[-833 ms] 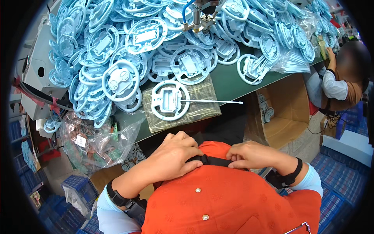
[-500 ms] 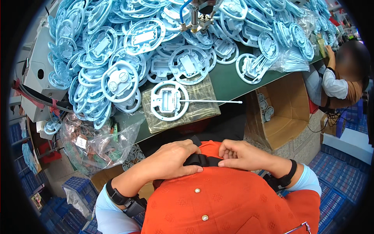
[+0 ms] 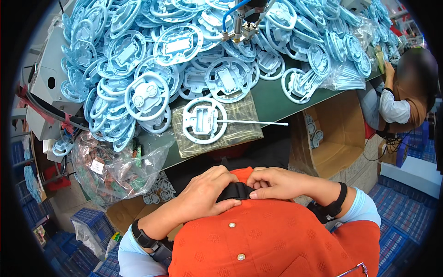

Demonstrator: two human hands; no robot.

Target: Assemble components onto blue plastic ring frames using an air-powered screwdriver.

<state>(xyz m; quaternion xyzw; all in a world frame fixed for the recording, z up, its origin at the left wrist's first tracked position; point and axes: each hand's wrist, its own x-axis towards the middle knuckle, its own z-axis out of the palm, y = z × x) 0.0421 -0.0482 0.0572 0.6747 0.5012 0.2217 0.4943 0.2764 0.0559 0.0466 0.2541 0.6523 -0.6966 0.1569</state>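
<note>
At my waist, a black strap with a buckle [image 3: 237, 190] lies across my orange-red top. My left hand [image 3: 205, 188] is closed on the buckle's left end, thumb along its lower edge. From the other side my right hand [image 3: 273, 183] pinches the strap close to the buckle, its fingers curled. Beyond my hands, a light-blue plastic ring-shaped part [image 3: 205, 120] with a square recess lies on a tape-wrapped block [image 3: 244, 134]. A thin pale rod [image 3: 258, 123] reaches right from that part.
A large heap of similar light-blue parts [image 3: 177, 45] covers the green table [image 3: 272, 104]. A metal machine head [image 3: 238, 30] hangs over it. A clear bag of small boards [image 3: 115, 171] hangs at left; a cardboard box [image 3: 339, 134] stands right. Another person [image 3: 406, 92] sits far right.
My right hand has shifted left, closer to my left hand, with the buckle between them. The view has tilted slightly; the parts on the table look unmoved.
</note>
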